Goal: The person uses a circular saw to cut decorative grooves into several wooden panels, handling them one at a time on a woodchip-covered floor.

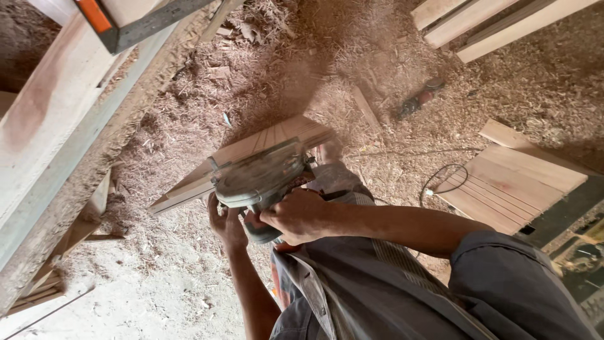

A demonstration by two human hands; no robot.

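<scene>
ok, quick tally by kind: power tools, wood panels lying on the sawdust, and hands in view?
Power tools: 2, the grey power saw in hand and a red-and-black tool lying on the sawdust.
Wood panels: 2, the grooved panel under the saw and another panel.
Hands: 2, left hand and right hand, both on the saw.
Total: 6

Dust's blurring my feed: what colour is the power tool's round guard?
Dull grey, coated in sawdust; the guard shows best in the head view, between both hands.
</scene>
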